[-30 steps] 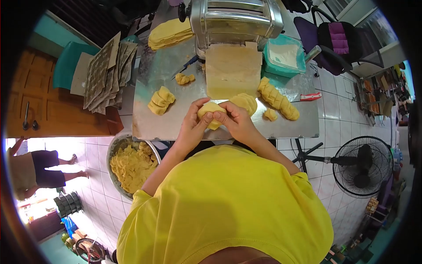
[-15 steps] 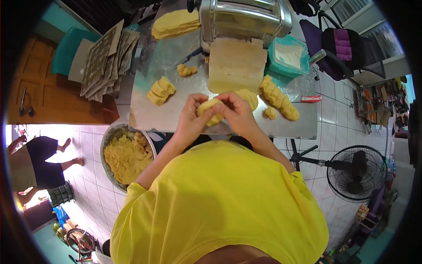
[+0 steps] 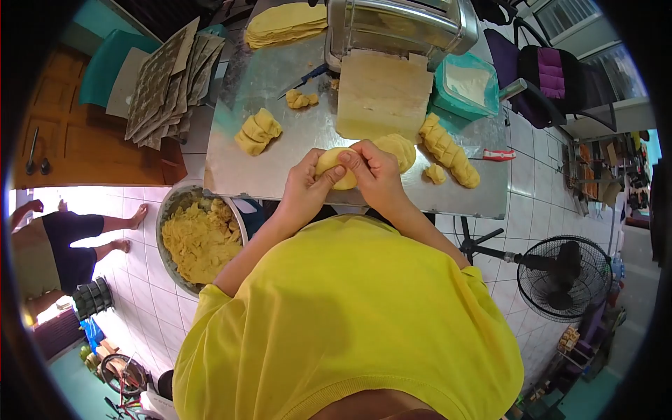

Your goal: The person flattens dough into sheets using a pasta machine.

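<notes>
Between my two hands is a rounded, flattened piece of yellow dough (image 3: 334, 165), held over the front edge of the metal table (image 3: 280, 168). My left hand (image 3: 306, 180) grips its left side and my right hand (image 3: 376, 175) its right, thumbs pressed on its face. Just right of my hands lies a stack of flattened dough rounds (image 3: 397, 150). Beyond that sit a long dough roll cut into segments (image 3: 448, 150) and a small dough lump (image 3: 435, 173). Another cut dough chunk (image 3: 258, 131) and some dough scraps (image 3: 302, 99) rest to the left.
A metal roller machine (image 3: 402, 28) with a feed board (image 3: 383, 94) stands at the back. Nearby are a teal tub of white powder (image 3: 467, 84), a blue-handled knife (image 3: 304, 79), a red-handled knife (image 3: 498, 155) and stacked dough sheets (image 3: 285, 25). A dough-filled basin (image 3: 199, 241) is lower left.
The dough in my hands has been turned and looks rounder and flatter, with both thumbs now on its face. The head view has shifted slightly. The person at left has moved their legs.
</notes>
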Available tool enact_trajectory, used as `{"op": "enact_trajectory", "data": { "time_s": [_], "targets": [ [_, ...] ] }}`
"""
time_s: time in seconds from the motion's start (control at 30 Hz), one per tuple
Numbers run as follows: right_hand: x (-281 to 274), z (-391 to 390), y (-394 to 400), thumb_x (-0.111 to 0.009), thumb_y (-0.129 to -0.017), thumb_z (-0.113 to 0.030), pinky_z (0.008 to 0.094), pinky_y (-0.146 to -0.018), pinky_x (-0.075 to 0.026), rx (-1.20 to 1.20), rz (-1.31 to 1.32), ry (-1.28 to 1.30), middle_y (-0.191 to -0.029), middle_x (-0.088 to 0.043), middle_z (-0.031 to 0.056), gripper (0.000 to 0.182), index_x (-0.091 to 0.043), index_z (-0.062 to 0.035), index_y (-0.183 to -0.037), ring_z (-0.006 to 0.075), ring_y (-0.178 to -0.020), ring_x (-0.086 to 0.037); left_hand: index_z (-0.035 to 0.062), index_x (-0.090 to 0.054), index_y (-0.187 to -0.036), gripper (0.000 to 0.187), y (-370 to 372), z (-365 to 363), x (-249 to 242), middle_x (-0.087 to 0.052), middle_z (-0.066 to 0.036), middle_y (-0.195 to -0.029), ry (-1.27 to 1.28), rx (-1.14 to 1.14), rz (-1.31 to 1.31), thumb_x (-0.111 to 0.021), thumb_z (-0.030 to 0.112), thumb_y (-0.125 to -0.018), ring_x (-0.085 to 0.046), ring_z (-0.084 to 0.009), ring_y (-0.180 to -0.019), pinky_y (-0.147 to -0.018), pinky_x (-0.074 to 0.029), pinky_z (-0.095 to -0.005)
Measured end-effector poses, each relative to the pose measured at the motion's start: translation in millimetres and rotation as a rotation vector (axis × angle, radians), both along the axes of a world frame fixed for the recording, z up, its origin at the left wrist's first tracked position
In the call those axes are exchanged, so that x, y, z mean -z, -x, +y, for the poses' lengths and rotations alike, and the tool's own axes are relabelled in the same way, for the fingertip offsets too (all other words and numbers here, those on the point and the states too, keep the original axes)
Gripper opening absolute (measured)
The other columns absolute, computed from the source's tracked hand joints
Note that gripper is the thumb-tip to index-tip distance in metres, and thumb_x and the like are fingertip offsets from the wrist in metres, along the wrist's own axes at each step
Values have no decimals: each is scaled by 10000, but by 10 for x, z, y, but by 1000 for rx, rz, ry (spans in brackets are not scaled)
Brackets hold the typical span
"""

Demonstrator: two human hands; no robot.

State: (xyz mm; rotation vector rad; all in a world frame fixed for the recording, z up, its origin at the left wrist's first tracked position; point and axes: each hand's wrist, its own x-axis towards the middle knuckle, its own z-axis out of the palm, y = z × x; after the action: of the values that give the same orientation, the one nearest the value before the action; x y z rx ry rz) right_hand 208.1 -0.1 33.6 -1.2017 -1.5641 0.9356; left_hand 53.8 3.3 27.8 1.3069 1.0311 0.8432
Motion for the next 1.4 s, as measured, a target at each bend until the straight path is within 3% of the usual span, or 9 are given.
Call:
{"op": "enact_trajectory", "data": {
  "time_s": [0.17,0.27,0.47,0.63,0.8,1.0,1.07,1.2,1.4],
  "targets": [
    [128,6,188,-600,-874,-185,234,-559,-421,-23,579,258,-753,-567,51,193,-536,-6,-906,92,-631,-501,24,-492,-982,282,-128,-3,-118,-558,-43,-896,271,-363,-461,-483,303,-939,-514,-80,-797,-707,-438,-225],
    [146,11,161,-608,-867,-186,233,-598,-438,-136,199,148,-817,-577,60,211,-525,-8,-944,95,-686,-523,45,-494,-919,373,-18,67,44,-557,-49,-852,234,-375,-422,-418,410,-944,-547,-111,-780,-694,-455,-240],
    [25,-48,333,-609,-864,-156,229,-630,-445,-140,107,135,-836,-592,45,197,-532,-5,-963,90,-728,-546,58,-491,-759,435,5,98,143,-507,-6,-707,261,-404,-400,-423,450,-935,-461,-64,-655,-557,-376,-217],
    [192,38,272,-593,-873,-128,218,-640,-445,-165,458,370,-842,-591,29,176,-536,-4,-985,72,-739,-537,81,-469,-633,512,-99,150,10,-446,20,-580,126,-696,-421,-455,518,-897,-396,-64,-520,-486,-338,-221],
    [24,-9,331,-590,-876,-130,193,-628,-426,-253,540,373,-840,-588,26,173,-538,0,-978,47,-714,-513,80,-464,-643,489,105,155,96,-441,29,-588,123,-546,-275,-462,493,-905,-391,-66,-527,-489,-331,-222],
    [48,57,333,-592,-879,-147,192,-651,-432,-260,106,345,-827,-582,31,163,-542,-11,-953,48,-719,-513,75,-476,-717,451,110,112,106,-445,31,-652,151,-510,-351,-439,475,-921,-409,-70,-589,-511,-325,-212],
    [134,83,362,-602,-871,-152,192,-669,-436,-160,456,384,-848,-589,38,179,-535,-10,-957,51,-739,-522,74,-478,-734,449,122,83,58,-445,30,-675,181,-563,-510,-434,480,-922,-415,-69,-617,-522,-325,-208],
    [70,69,432,-617,-860,-156,202,-696,-441,-173,594,329,-877,-592,37,209,-524,-6,-972,65,-769,-531,74,-486,-766,445,133,45,57,-448,26,-698,325,-654,-540,-426,486,-922,-426,-72,-646,-544,-346,-207],
    [35,-48,499,-633,-838,-146,239,-713,-455,-305,252,256,-887,-595,61,236,-519,-7,-991,110,-801,-555,69,-481,-755,462,243,22,137,-447,9,-638,264,-639,-441,-425,498,-916,-423,-81,-561,-525,-361,-221]
  ]
}}
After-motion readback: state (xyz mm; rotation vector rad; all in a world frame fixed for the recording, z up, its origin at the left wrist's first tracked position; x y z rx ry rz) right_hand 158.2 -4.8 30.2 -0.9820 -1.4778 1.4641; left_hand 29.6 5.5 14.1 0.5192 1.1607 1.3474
